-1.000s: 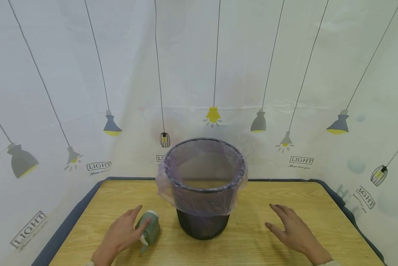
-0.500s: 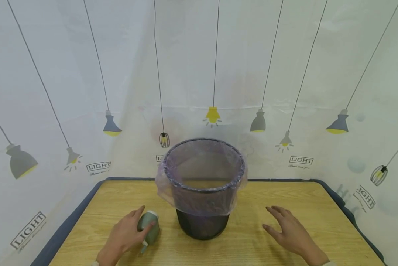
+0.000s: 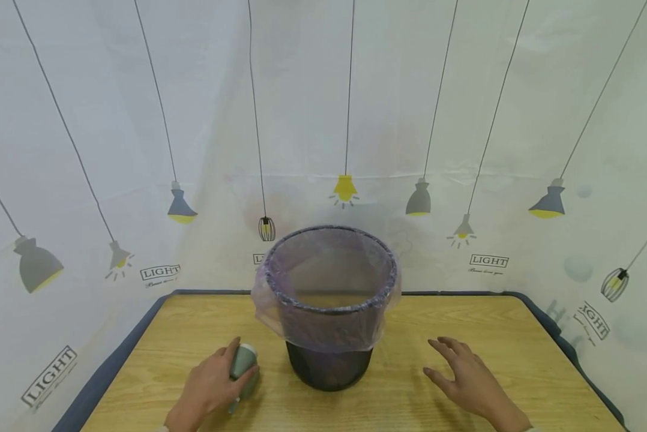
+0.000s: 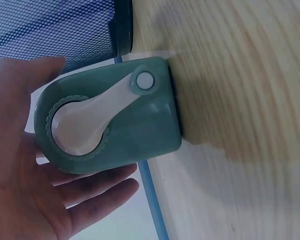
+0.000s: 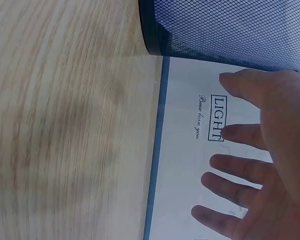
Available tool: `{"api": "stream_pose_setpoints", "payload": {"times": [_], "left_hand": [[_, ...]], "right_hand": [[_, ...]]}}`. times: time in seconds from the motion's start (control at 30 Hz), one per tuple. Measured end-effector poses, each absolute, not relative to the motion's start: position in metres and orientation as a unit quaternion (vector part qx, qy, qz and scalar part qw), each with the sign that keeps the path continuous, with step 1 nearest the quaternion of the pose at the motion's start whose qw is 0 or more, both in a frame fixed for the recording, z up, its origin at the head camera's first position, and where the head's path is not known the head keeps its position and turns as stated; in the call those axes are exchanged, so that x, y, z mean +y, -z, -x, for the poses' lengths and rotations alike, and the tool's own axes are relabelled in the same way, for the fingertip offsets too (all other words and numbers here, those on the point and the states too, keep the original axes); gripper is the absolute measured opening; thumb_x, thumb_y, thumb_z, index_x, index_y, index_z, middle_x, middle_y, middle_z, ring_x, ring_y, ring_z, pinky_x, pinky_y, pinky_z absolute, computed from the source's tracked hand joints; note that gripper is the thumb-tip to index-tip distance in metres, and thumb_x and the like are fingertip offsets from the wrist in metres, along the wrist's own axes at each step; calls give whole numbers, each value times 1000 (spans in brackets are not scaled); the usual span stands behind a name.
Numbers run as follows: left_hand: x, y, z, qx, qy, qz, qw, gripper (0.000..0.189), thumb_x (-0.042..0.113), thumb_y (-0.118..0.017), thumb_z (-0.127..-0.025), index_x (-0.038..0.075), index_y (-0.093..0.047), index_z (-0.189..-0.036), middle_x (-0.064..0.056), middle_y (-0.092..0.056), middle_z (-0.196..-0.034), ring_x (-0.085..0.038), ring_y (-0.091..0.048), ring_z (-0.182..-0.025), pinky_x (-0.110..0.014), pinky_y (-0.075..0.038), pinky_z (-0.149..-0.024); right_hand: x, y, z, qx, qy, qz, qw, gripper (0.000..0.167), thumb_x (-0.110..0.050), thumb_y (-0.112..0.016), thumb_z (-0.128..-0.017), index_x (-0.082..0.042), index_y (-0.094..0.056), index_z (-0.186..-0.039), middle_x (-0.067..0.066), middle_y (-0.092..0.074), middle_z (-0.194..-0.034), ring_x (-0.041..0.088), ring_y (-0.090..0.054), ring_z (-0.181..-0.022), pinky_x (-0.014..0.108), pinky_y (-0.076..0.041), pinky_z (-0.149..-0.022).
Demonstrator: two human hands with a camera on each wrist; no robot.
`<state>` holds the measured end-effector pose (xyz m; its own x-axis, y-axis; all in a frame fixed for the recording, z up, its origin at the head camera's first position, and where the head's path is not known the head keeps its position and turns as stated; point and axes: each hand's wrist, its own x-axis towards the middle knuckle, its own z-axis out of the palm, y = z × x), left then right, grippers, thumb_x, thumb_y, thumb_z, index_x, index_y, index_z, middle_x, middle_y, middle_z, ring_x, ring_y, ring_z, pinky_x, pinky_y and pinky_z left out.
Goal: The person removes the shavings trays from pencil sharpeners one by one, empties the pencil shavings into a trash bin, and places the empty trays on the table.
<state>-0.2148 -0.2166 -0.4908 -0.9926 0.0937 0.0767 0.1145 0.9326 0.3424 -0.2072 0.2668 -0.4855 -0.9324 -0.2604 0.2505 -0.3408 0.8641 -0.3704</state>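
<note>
A green pencil sharpener (image 4: 135,125) with a white crank handle (image 4: 97,112) stands on the wooden table, left of the bin in the head view. My left hand (image 3: 207,384) is around it from the left, thumb on one side and fingers reaching along the other. In the left wrist view those fingers (image 4: 97,195) are extended and spread, not curled round the body. My right hand (image 3: 466,381) hovers over the right part of the table, fingers apart, holding nothing. The bin's mesh side shows close beyond its thumb in the right wrist view.
A black mesh waste bin (image 3: 329,366), lined with a thin purple bag (image 3: 329,327) folded over its rim, stands mid-table between my hands. Behind the wooden table (image 3: 421,396) rises a white sheet printed with lamps (image 3: 345,189); a dark blue edge runs round the tabletop.
My left hand has moved right, closer about the pencil sharpener, covering more of it. My right hand has drifted slightly left and nearer me. Bin and sharpener stay in place.
</note>
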Motion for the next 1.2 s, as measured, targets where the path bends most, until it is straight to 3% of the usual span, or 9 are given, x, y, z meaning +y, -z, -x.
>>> {"api": "stream_pose_setpoints", "payload": {"times": [0.27,0.73,1.2], "left_hand": [[-213,490,212,-985,166,48,27,80,55,-64,-90,-3,-46,-143,-24,-64,-113,-29,-66,-82,-43,-53,-61],[-210,492,212,-984,162,49,51,78,51,-70,-87,-1,-48,-142,-22,-65,-109,-27,-65,-77,-41,-52,-58],[-212,494,213,-975,203,61,62,73,41,-77,-83,-1,-52,-137,-17,-66,-106,-22,-63,-77,-37,-51,-58]], "right_hand": [[265,483,205,-961,-210,-155,87,57,-43,-67,-93,-4,-59,-135,23,-55,-135,47,-53,-121,67,-44,-91],[259,482,202,-960,-221,-157,76,54,-38,-68,-93,-4,-59,-134,23,-55,-134,46,-53,-121,65,-46,-91],[256,484,202,-958,-237,-154,43,58,-44,-65,-94,-4,-57,-136,20,-56,-134,44,-52,-123,62,-49,-92]]}}
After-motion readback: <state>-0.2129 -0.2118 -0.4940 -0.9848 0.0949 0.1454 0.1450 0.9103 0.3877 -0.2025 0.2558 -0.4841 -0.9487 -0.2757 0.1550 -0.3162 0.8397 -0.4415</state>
